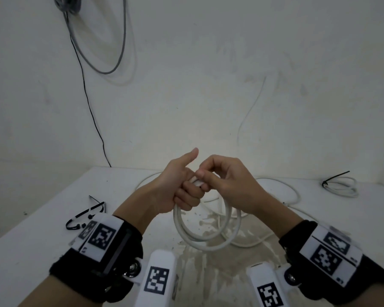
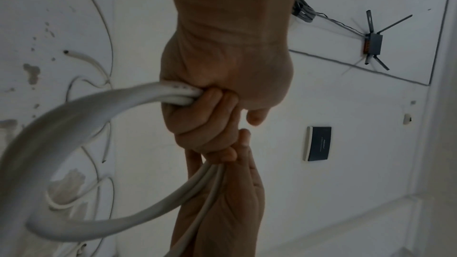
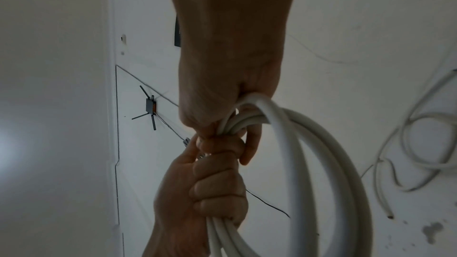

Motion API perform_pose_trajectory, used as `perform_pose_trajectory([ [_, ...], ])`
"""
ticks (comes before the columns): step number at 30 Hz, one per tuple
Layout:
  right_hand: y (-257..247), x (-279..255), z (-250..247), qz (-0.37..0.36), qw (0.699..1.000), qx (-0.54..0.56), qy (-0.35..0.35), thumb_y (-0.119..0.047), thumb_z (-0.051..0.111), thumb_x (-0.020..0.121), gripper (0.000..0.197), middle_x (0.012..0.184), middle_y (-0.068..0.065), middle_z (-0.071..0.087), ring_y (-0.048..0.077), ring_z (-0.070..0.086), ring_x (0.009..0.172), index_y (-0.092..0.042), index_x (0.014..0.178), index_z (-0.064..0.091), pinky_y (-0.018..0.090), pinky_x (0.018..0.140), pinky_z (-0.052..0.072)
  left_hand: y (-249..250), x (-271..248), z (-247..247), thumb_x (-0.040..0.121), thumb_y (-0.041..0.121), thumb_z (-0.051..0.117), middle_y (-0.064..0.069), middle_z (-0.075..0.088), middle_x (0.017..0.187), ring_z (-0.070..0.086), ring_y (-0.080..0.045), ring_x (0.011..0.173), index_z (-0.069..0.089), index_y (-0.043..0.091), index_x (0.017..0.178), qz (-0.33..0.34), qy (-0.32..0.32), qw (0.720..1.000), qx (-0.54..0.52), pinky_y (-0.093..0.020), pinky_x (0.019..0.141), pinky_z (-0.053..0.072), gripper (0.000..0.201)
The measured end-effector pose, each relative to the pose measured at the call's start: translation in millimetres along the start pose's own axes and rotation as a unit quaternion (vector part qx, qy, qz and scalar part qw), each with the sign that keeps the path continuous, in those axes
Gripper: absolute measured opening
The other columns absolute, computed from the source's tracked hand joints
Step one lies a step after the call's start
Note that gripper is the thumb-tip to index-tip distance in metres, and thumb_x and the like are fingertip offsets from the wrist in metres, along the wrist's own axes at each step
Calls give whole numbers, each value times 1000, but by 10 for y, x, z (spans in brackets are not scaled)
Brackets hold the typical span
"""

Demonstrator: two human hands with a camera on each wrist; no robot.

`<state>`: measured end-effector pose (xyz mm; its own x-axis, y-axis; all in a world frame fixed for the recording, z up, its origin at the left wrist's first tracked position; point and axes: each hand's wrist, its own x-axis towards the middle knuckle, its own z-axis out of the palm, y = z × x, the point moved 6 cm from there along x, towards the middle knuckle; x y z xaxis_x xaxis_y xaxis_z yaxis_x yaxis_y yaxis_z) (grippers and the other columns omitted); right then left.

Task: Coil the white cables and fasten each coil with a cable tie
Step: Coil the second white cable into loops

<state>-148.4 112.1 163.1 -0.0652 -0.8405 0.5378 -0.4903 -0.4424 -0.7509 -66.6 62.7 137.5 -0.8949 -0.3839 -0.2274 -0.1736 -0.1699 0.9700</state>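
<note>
Holding the white cable coil [image 1: 205, 227] tight, the left hand [image 1: 182, 189] curls round it (thumb up); the right hand [image 1: 226, 185] pinches its top at 12 o'clock.

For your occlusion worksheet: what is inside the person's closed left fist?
Several turns of the white cable coil run through the left hand, its loops hanging below. The right hand pinches the top. The gripped stretch is covered by fingers.

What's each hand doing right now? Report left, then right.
Left hand: fist closed around the white cable coil, thumb up.
Right hand: fingers curled, pinching the same coil at its top.
</note>
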Motion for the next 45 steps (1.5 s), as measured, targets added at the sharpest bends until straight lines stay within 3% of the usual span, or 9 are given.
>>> perform_pose_trajectory([
  [3,-15,11,-7,-45,998,-29,30,-10,57,90,13,72,-3,59,2,56,65,-13,78,55,22,69,47,12,-13,13,91,58,26,11,21,39,17,-1,29,48,13,51,4,-14,1000,-27,-13,34,7,64],
  [7,-132,-25,18,-174,958,-212,80,-25,38,95,27,70,-13,43,-6,45,63,-6,82,52,6,61,35,10,-53,91,88,58,30,11,24,35,9,-3,31,46,14,48,-10,-45,993,-105,-8,31,10,61],
  [10,-27,-32,50,-137,972,-187,48,-35,38,95,31,56,-16,47,4,50,53,-11,85,55,6,53,35,-41,-43,58,91,64,20,9,21,35,11,-3,29,41,15,45,-28,4,996,-87,-9,34,9,70],
  [13,191,-64,144,5,985,-175,-6,-39,40,98,30,63,-12,58,13,57,61,-16,82,50,22,62,46,-134,1,-48,92,65,15,7,20,39,14,-5,29,40,14,44,-39,80,996,-20,-12,35,8,74],
  [17,369,-131,201,161,968,-190,19,-51,38,93,55,65,15,59,27,55,58,-4,66,46,26,48,40,-256,57,-57,89,70,6,5,21,41,14,-8,33,30,18,36,-39,158,983,88,-14,34,12,78],
  [23,456,-260,275,227,967,-112,39,-43,46,94,57,37,-5,24,10,20,31,-12,48,31,17,33,22,-379,94,-73,94,63,14,5,22,41,14,-7,34,24,17,53,-10,161,983,83,-15,32,13,62],
  [33,510,-306,-26,217,948,-141,183,-31,50,92,55,35,-4,28,11,27,31,9,54,51,22,38,30,-460,21,-85,100,39,33,0,49,62,53,-10,50,56,6,103,103,162,971,141,-21,51,46,41],
  [38,494,-309,32,205,957,-77,192,-35,50,93,50,45,3,25,16,24,38,-5,54,45,23,39,28,-479,16,-49,98,46,35,7,28,47,22,-8,37,53,10,75,136,227,963,51,-20,38,23,47],
  [45,469,-300,157,242,958,105,111,-31,46,98,42,41,-6,27,10,21,35,-11,61,46,17,37,20,-497,31,-174,99,32,39,7,24,42,16,-8,36,40,15,55,109,208,971,-42,-17,35,15,47],
])
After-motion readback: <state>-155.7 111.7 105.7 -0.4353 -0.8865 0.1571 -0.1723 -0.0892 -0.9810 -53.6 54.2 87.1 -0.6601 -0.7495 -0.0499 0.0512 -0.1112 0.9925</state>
